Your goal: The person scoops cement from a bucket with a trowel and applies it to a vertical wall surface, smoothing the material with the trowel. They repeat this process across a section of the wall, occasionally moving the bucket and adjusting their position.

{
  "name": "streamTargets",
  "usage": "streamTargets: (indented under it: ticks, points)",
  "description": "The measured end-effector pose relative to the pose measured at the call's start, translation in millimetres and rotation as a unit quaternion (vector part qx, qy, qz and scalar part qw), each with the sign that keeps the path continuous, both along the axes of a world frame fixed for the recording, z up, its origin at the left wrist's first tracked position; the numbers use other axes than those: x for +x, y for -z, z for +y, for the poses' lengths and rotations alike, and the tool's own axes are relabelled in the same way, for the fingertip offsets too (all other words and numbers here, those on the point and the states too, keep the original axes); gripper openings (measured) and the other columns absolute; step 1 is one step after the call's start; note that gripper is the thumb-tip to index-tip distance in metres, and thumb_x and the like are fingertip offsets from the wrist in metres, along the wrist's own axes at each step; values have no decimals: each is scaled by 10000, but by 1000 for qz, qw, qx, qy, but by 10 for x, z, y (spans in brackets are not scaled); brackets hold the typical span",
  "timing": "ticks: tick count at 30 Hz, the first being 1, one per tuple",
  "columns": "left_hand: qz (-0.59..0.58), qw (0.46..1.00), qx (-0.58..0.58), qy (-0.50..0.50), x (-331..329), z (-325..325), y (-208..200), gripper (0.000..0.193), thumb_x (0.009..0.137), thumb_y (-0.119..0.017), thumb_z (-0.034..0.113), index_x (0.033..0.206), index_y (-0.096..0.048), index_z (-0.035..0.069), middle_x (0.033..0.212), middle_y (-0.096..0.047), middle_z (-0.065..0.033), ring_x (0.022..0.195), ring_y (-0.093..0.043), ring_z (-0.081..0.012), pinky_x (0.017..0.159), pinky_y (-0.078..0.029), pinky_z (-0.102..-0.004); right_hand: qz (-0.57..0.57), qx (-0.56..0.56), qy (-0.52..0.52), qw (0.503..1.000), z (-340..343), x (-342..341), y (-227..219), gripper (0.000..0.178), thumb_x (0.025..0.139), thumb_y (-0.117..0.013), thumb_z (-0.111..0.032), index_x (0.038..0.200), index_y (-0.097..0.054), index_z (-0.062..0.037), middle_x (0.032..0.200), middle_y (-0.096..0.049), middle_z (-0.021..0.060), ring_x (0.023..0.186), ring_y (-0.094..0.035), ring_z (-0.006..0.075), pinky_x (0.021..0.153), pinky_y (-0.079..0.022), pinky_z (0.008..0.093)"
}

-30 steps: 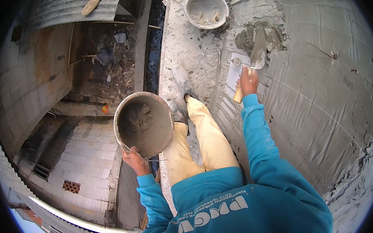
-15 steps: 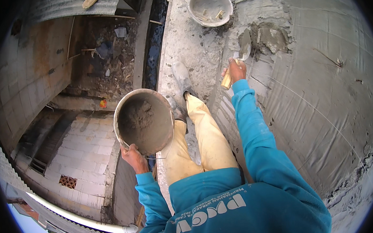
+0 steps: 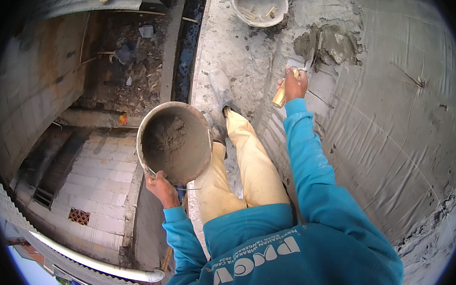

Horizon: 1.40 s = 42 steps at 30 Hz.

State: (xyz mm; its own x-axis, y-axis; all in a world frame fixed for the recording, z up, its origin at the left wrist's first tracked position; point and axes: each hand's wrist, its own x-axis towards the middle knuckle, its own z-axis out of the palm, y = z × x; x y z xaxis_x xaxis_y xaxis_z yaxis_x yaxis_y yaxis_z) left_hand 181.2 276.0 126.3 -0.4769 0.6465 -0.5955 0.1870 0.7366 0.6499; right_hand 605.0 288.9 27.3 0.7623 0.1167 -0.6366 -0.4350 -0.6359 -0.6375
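My left hand (image 3: 162,190) grips the near rim of a round bucket (image 3: 141,148), tilted so its inside shows. Wet grey mortar (image 3: 173,138) clings in the bucket. On the other side, my right hand (image 3: 295,84) is closed round the pale wooden handle of a trowel (image 3: 283,93). The trowel's blade, seen nearly edge-on, is against a rough lump of mortar (image 3: 336,48) on the grey plastered surface (image 3: 393,106). A taut string crosses that surface.
A basin (image 3: 286,14) with wooden bits in it stands farther along the concrete ledge (image 3: 217,54) where my boots (image 3: 220,88) rest. Left of the ledge is a drop to a dark water channel (image 3: 184,67) and a lower yard. A white pipe (image 3: 100,265) runs at lower left.
The trowel has moved slightly right and turned its blade edge-on against the mortar lump. The bucket has shifted a little up and left, still in my left hand.
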Motion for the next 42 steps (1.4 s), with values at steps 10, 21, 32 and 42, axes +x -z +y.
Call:
streamTargets:
  ticks: [10, 21, 32, 42]
  points:
    - [10, 1000, 0, -11, 10, 4, 3, 354, 716, -498, -86, 1054, -578, -21, 725, -450, 43, 618, -396, -63, 546, -326, -224, -41, -1, 13, 999, 72, -86, -169, 364, 922, -606, -206, 1141, -439, 32, 797, -589, 161, 526, -606, 200, 421, -504, 333]
    - [11, 1000, 14, 11, -17, 13, 29, 247, 718, -499, -83, 936, -554, 17, 730, -453, 42, 619, -390, -68, 553, -323, -226, -52, 40, 24, 998, -87, -66, -144, 367, 916, -601, -205, 1154, -447, 29, 771, -570, 135, 507, -595, 202, 410, -493, 335]
    - [-3, 1000, 15, 16, -1, -7, -16, 254, 716, -503, -85, 947, -534, 13, 708, -404, 45, 607, -373, -70, 544, -322, -229, 5, 53, 15, 998, -109, -180, -206, 256, 932, -593, -202, 1035, -475, 1, 794, -563, 114, 517, -581, 188, 416, -495, 331]
    - [1, 1000, 8, 1, 30, -10, 23, 318, 714, -519, -82, 1026, -546, -22, 716, -434, 21, 620, -389, -84, 560, -336, -234, 58, 131, 98, 985, 175, 69, 13, 261, 944, -592, -222, 1062, -479, -19, 820, -562, 86, 582, -568, 169, 440, -494, 321]
